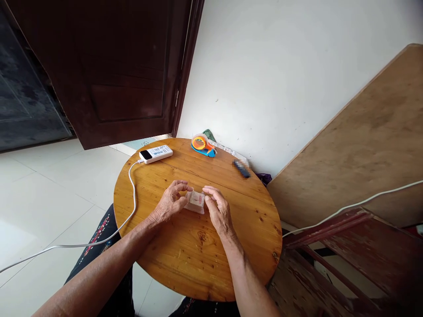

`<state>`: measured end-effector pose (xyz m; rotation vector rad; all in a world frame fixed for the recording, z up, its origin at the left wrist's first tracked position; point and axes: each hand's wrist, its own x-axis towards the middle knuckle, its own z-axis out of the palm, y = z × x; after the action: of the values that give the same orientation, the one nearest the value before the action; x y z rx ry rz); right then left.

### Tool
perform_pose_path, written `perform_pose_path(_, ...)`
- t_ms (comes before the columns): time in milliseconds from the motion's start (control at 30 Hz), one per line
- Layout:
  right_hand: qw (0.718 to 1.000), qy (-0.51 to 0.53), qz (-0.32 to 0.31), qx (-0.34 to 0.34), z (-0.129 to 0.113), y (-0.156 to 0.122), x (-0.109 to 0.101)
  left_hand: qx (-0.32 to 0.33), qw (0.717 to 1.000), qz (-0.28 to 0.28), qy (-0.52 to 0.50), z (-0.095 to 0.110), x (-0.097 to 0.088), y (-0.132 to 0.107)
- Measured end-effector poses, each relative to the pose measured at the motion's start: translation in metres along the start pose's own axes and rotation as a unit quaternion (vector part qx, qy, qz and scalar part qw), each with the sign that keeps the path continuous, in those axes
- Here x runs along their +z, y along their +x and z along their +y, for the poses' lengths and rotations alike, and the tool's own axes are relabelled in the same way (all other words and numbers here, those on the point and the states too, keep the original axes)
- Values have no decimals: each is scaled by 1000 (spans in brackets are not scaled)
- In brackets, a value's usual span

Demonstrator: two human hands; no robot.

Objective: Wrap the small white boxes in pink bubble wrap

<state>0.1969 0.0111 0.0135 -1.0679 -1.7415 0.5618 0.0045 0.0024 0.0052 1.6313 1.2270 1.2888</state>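
Observation:
A small pale block-shaped pack (197, 199) with red marking on top rests on the round wooden table, apparently in clear wrapping. On its left side, my left hand (172, 200) has thumb and curled fingers against the edge and back corner, seemingly steadying it. Across from it, my right hand (218, 210) has its fingers apart, fingertips and thumb close by the pack's right edge. Whether those right fingertips touch the pack is hard to make out. My fingers partly cover the pack's left and right sides.
On the round table (172, 255) lies a white power bank (156, 154) with a white cable (134, 193) running off left. An orange-and-blue tape dispenser (203, 145) stands at the back, and a dark, partly blurred object (241, 168) lies to its right. A wooden board (360, 132) leans against the wall.

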Motion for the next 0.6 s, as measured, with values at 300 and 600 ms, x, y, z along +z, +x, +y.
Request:
perform_pose_path(300,1000,0,-18,15,1,1,1,13,1000,3,10,-4,0,2)
perform_pose_path(600,999,13,-40,34,-2,0,-4,-24,999,15,42,-3,3,1)
